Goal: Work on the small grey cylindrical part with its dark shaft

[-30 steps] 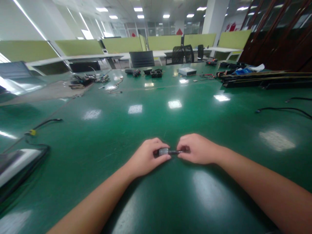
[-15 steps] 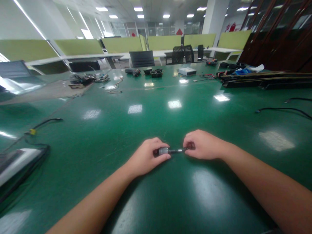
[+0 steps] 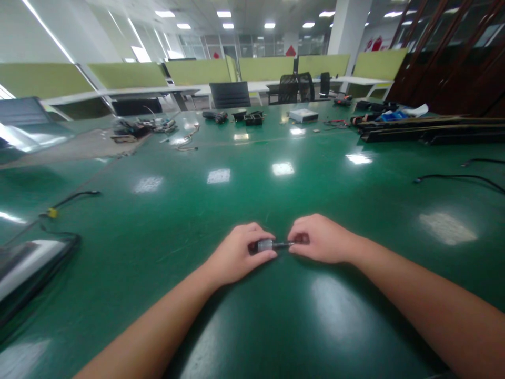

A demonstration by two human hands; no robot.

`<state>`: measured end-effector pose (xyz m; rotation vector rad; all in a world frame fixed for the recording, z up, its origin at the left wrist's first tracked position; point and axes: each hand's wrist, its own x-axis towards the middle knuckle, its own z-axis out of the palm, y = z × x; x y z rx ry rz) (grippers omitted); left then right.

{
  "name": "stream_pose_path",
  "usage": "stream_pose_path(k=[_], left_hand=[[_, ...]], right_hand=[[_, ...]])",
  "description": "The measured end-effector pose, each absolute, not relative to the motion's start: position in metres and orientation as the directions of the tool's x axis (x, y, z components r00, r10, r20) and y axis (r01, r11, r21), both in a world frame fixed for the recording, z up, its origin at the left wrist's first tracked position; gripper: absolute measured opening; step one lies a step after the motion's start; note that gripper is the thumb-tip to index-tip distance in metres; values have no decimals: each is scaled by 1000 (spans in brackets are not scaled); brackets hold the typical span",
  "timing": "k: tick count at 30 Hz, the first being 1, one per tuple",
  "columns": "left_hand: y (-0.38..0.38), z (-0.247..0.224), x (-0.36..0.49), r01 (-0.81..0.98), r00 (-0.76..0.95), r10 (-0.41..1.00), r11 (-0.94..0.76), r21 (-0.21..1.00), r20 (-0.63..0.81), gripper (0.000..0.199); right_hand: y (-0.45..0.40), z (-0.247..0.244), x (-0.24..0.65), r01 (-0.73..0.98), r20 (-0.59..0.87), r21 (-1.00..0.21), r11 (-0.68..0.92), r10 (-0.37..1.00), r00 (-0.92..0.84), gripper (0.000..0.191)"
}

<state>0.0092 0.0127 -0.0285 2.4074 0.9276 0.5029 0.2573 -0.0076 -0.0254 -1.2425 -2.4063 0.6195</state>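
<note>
Low over the green table, a slim black rod-like tool point(image 3: 281, 245) with a thicker grey, clear-looking section lies level between my two hands. Its exact kind cannot be made out. Thumb and fingers of my left hand point(image 3: 241, 252) are closed round the thick grey end, which is partly covered by them. At the thin dark end, my right hand point(image 3: 317, 239) pinches with thumb and fingertips, hiding the tip. Only a short stretch of the dark shaft shows between the hands.
The glossy green table point(image 3: 252, 200) spreads all round. At left lie a white-and-black device point(image 3: 31, 266) and a black cable point(image 3: 74, 197). Another dark cable point(image 3: 457, 177) is at right. Farther back are a grey box point(image 3: 303, 115), dark parts point(image 3: 252, 118) and long black bars point(image 3: 430, 130).
My right hand has slid left along the shaft, closer to my left hand, so less of the shaft shows. My left hand has stayed in place.
</note>
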Motion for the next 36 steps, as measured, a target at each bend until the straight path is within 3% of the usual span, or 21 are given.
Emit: stream_pose_path(k=[5, 17, 36], left_hand=[[13, -25, 13, 497, 723, 671, -669, 553, 162, 24], [13, -29, 14, 530, 707, 688, -669, 522, 163, 23], [13, -28, 13, 520, 687, 708, -637, 568, 165, 21]], right_hand=[[-10, -29, 239, 597, 196, -571, 563, 801, -566, 11], [-10, -33, 238, 601, 217, -564, 566, 804, -554, 13], [-9, -32, 239, 580, 233, -556, 596, 781, -579, 13]])
